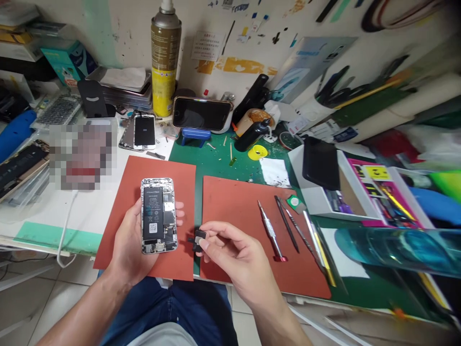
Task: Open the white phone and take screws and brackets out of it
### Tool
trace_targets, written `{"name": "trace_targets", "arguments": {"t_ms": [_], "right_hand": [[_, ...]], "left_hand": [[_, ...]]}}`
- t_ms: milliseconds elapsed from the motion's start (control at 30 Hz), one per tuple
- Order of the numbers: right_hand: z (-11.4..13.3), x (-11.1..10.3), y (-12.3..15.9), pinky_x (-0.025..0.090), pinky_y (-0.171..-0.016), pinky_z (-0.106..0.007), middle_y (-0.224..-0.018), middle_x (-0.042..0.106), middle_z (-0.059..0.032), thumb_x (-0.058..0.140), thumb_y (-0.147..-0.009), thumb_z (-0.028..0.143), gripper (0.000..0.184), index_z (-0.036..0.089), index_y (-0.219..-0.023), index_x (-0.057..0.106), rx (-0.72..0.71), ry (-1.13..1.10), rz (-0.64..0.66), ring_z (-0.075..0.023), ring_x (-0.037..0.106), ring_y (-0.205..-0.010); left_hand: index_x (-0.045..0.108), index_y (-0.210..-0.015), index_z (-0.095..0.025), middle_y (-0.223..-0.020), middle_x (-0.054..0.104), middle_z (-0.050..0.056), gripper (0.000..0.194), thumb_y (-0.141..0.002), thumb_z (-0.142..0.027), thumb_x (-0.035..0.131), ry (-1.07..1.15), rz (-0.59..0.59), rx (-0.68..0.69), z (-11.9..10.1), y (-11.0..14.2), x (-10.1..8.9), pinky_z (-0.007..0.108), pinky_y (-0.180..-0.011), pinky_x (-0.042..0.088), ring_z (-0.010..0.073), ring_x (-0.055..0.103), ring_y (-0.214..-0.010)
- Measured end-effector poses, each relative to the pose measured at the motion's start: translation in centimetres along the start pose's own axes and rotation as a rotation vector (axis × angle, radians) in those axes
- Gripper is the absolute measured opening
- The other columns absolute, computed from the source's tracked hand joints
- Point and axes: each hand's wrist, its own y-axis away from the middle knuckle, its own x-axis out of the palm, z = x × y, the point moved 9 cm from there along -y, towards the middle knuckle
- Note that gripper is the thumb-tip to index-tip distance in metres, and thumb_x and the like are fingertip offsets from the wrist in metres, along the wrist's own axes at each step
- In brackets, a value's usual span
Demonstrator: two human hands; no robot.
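Observation:
My left hand [135, 242] cradles an opened phone body [159, 215], its black battery and circuit boards facing up, over the left red mat [122, 211]. My right hand [230, 252] is just to the right of it, fingers curled, pinching a small black part [199, 237] between thumb and forefinger. The part hovers between the two mats near the phone's lower right corner, a small gap apart from it.
On the right red mat [234, 211] lie a red-tipped screwdriver [271, 232], a black spudger [287, 224] and tweezers. Behind stand a spray can [164, 62], a phone on a blue stand [200, 114], a white phone screen [144, 131], and a white box with a black phone [321, 163].

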Motion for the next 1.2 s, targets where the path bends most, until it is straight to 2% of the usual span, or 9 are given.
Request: {"name": "trace_targets", "arguments": {"t_ms": [167,300,667,767,900,1000,1100,1200], "right_hand": [[0.2,-0.6,-0.2,0.059,-0.066,-0.020,-0.075,0.065,0.0027,0.092,-0.085,0.039,0.025,0.022,-0.101,0.081,0.022,-0.021,-0.016,-0.0109,0.069,-0.067],[0.1,-0.9,-0.1,0.060,-0.067,-0.023,-0.073,0.065,0.0030,0.093,-0.082,0.042,0.031,0.021,-0.101,0.080,0.065,-0.021,-0.037,-0.0128,0.071,-0.067],[0.8,-1.6,-0.4,0.060,-0.069,-0.027,-0.080,0.068,0.0007,0.089,-0.083,0.043,0.030,0.021,-0.102,0.082,0.030,0.050,-0.059,-0.0144,0.070,-0.071],[1.6,-3.3,-0.9,0.060,-0.069,-0.028,-0.084,0.069,-0.0009,0.086,-0.082,0.045,0.033,0.020,-0.103,0.081,0.015,0.150,-0.110,-0.0155,0.070,-0.074],[4.6,-7.5,-2.3,0.058,-0.068,-0.031,-0.088,0.076,-0.0058,0.078,-0.084,0.051,0.036,0.018,-0.100,0.078,-0.071,0.413,-0.251,-0.0180,0.071,-0.074],[6.8,-10.2,-4.2,0.057,-0.072,-0.032,-0.087,0.078,-0.0070,0.076,-0.083,0.048,0.035,0.018,-0.101,0.078,-0.107,0.522,-0.321,-0.0181,0.069,-0.074],[7.4,-11.2,-6.9,0.054,-0.067,-0.031,-0.085,0.079,-0.0081,0.075,-0.083,0.039,0.028,0.016,-0.099,0.078,-0.093,0.584,-0.332,-0.0180,0.069,-0.070],[7.1,-10.8,-9.7,0.051,-0.063,-0.029,-0.081,0.079,-0.0083,0.072,-0.085,0.027,0.014,0.016,-0.091,0.077,-0.061,0.641,-0.309,-0.0185,0.070,-0.067]], "left_hand": [[0.079,-0.124,-0.009,-0.124,0.080,0.020,0.050,-0.106,-0.047,0.052,-0.018,-0.094,0.022,-0.4,0.1,-0.5,0.031,-0.084,0.067,0.0257,0.081,-0.097],[0.079,-0.124,-0.010,-0.123,0.081,0.019,0.048,-0.106,-0.045,0.052,-0.026,-0.141,0.016,-0.6,0.2,-0.6,0.032,-0.083,0.068,0.0259,0.081,-0.096],[0.077,-0.131,-0.013,-0.129,0.079,0.018,0.045,-0.103,-0.043,0.059,-0.050,-0.156,0.053,-1.0,0.3,-1.1,0.036,-0.087,0.070,0.0318,0.080,-0.112],[0.076,-0.132,-0.015,-0.131,0.078,0.016,0.044,-0.102,-0.043,0.060,-0.062,-0.177,0.051,-1.1,0.3,-1.6,0.036,-0.084,0.071,0.0329,0.079,-0.114],[0.076,-0.135,-0.019,-0.134,0.078,0.014,0.045,-0.100,-0.044,0.063,-0.069,-0.190,0.026,-0.9,0.1,-1.9,0.035,-0.084,0.071,0.0335,0.078,-0.119],[0.075,-0.136,-0.020,-0.136,0.077,0.014,0.046,-0.099,-0.045,0.065,-0.065,-0.175,0.025,-0.8,0.0,-1.7,0.037,-0.087,0.071,0.0340,0.076,-0.122],[0.075,-0.135,-0.018,-0.135,0.077,0.015,0.046,-0.099,-0.044,0.064,-0.058,-0.171,0.030,-0.9,0.1,-1.6,0.036,-0.088,0.070,0.0339,0.076,-0.122],[0.076,-0.133,-0.016,-0.134,0.077,0.016,0.044,-0.100,-0.042,0.063,-0.054,-0.151,0.034,-0.9,0.1,-1.4,0.034,-0.087,0.070,0.0334,0.076,-0.123]]}}
